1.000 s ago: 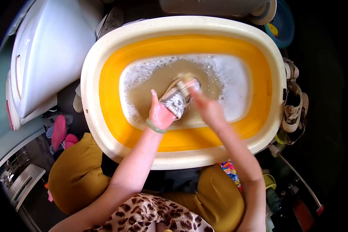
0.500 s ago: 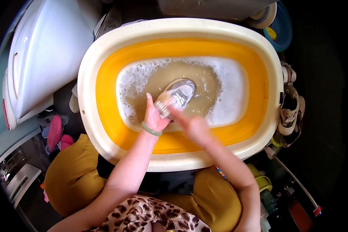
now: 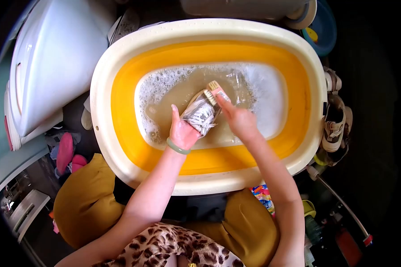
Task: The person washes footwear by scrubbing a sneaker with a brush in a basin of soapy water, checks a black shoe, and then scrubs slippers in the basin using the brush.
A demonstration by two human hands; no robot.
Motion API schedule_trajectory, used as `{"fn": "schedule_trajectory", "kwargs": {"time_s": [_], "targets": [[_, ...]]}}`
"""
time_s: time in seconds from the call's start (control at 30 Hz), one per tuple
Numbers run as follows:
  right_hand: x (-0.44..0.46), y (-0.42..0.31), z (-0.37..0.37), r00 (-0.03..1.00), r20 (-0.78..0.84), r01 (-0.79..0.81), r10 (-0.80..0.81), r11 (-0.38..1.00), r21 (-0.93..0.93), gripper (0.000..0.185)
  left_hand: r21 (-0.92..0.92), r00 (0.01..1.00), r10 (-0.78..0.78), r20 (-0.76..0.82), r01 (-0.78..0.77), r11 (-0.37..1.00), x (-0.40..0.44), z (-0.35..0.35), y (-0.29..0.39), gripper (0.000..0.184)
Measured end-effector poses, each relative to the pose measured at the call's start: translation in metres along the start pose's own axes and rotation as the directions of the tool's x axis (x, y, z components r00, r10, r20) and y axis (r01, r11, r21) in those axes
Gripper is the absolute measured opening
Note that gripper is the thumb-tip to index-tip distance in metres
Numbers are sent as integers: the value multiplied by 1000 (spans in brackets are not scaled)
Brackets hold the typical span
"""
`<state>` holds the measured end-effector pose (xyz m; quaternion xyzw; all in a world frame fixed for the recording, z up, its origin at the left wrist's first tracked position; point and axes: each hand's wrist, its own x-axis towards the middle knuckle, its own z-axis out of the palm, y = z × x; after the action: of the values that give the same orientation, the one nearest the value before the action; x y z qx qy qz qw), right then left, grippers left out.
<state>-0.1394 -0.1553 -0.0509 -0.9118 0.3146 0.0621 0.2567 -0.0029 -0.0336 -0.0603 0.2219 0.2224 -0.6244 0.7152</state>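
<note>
A wet lace-up sneaker [image 3: 199, 114] with white laces is held just above the murky, soapy water [image 3: 173, 98]. My left hand [image 3: 183, 134], with a green bangle at its wrist, grips the sneaker from below at the heel end, thumb along its side. My right hand [image 3: 240, 121] is closed on a scrub brush [image 3: 219, 92] with a pink back and pale bristles. Those bristles sit at the toe of the sneaker, on its right side. Both hands are over the oval basin [image 3: 138, 174], which has a cream rim and yellow walls.
Sneakers [image 3: 334, 127] stand beside the basin's right edge. A blue basin [image 3: 321, 31] is at the back right. A large white appliance-like body [image 3: 60, 58] fills the upper left, with pink slippers [image 3: 65, 151] below it. A colourful packet [image 3: 263, 198] lies near my right knee.
My right hand has moved the brush up and right, from the laces to the toe. The sneaker is tilted differently, and my left hand has shifted slightly right.
</note>
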Motion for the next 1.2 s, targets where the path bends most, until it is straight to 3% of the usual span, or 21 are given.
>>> {"fn": "schedule_trajectory", "kwargs": {"time_s": [0.03,0.1,0.17,0.2,0.23,0.27,0.37,0.4,0.47,0.57,0.63,0.7,0.77,0.8,0.83,0.9,0.93,1.03,1.1,1.13,1.2], "targets": [[4,0,2,998,-53,-38,40,999,38,46,21,999,16,33,-17,1000,3,0,0,86],[-18,-21,15,978,-151,182,-143,941,287,46,-161,979,2,205,32,986,7,-19,3,84],[-26,-33,24,913,-308,323,-267,935,147,42,-70,913,-66,403,103,992,6,-39,6,86],[-27,-35,24,884,-354,361,-306,927,101,40,86,983,1,-185,15,996,-6,-4,2,79],[-17,-26,3,992,-59,120,-115,990,76,39,87,981,2,-194,15,996,-3,-9,-1,79],[-10,-16,-14,968,225,-111,115,993,-28,38,99,997,33,-74,-26,995,4,-15,-4,72],[0,2,-35,966,139,-228,217,971,68,39,79,998,31,58,-35,996,7,-12,-5,55],[-1,3,-39,967,138,-223,213,973,61,39,211,999,50,12,-52,976,5,-7,-7,53],[-13,5,-42,961,-64,-196,270,825,530,42,440,983,94,-155,-17,898,-4,10,-14,42],[-27,2,-28,931,-142,-174,337,750,638,42,744,988,105,-110,12,668,4,5,-12,37],[-34,-7,-12,927,-104,-212,359,734,645,43,735,986,128,-107,-8,678,5,6,-12,34],[-38,-27,0,981,-178,37,81,818,575,45,702,979,198,-40,-113,703,4,-1,-11,37],[-35,-61,-20,983,171,-130,61,893,430,45,726,969,228,-95,-89,682,2,1,-8,36],[-34,-59,-15,999,34,-17,4,915,402,45,680,974,178,-143,-34,732,1,-1,-5,36],[-33,-54,-17,999,35,-20,7,914,405,45,629,975,125,-186,20,777,0,-2,-3,36],[-33,-31,-30,961,207,-203,181,975,87,45,680,988,152,4,-115,724,-1,-6,-5,37],[-40,3,-4,993,-78,-68,89,967,244,43,683,997,81,9,-65,728,4,-8,-2,38],[-38,-8,-17,966,-184,-103,183,921,376,46,699,999,23,43,-47,713,8,2,-7,40],[-35,-27,-6,986,-137,-41,95,935,352,43,800,997,73,34,-71,595,6,16,-10,36],[-32,-44,-8,993,-111,13,27,942,337,43,645,981,89,-173,45,762,4,21,-12,33],[-28,-59,-26,997,74,-6,-16,959,284,45,675,978,129,-165,16,738,0,12,-15,32]]}}
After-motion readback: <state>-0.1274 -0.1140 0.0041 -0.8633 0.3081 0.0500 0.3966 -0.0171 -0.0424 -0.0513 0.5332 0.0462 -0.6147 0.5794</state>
